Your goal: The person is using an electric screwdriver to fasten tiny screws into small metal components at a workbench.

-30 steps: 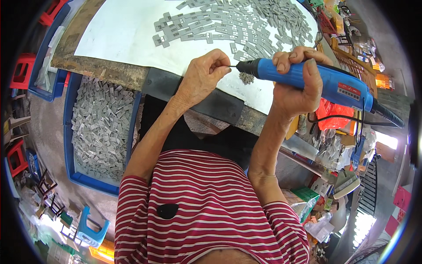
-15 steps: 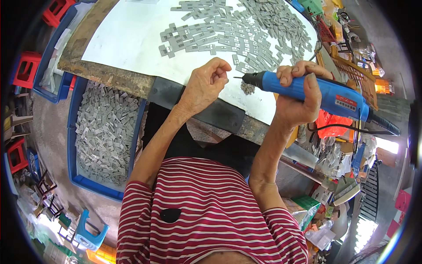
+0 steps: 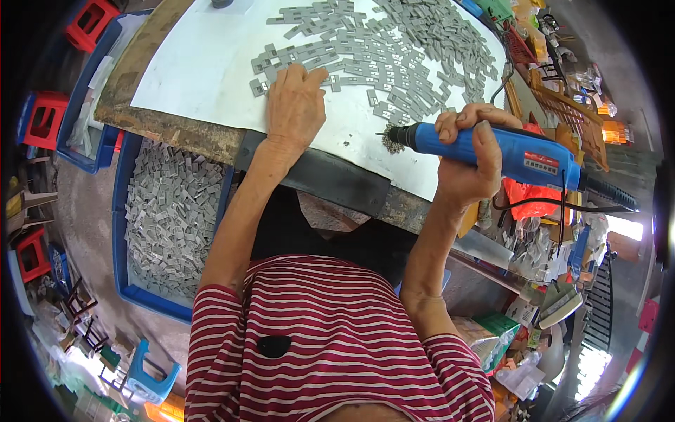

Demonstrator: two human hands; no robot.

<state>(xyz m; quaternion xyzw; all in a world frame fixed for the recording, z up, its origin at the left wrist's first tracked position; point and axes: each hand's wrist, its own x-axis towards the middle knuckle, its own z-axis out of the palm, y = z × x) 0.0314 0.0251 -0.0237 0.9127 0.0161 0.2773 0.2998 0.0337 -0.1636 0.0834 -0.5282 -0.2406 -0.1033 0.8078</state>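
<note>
My right hand (image 3: 470, 158) is wrapped round a blue electric screwdriver (image 3: 524, 153), held level with its bit pointing left. The bit's tip is at a small heap of screws (image 3: 394, 145) on the white sheet (image 3: 204, 74); whether a screw sits on it is too small to tell. My left hand (image 3: 298, 105) reaches palm down to the near left end of the laid-out flat grey pieces (image 3: 365, 67), fingers out and a little apart. The fingertips partly cover some pieces, and no held thing shows.
Loose grey pieces (image 3: 450, 42) lie piled at the far right of the sheet. A blue bin (image 3: 121, 246) full of similar grey pieces stands left of me, below the worn table edge (image 3: 169, 130). A black cable (image 3: 548, 204) trails from the screwdriver. Red stools (image 3: 48, 119) stand further left.
My left hand has moved forward and left, from a curled pose near the bit to the grey pieces, its fingers opening out. The screwdriver has shifted slightly down and left, toward the screws.
</note>
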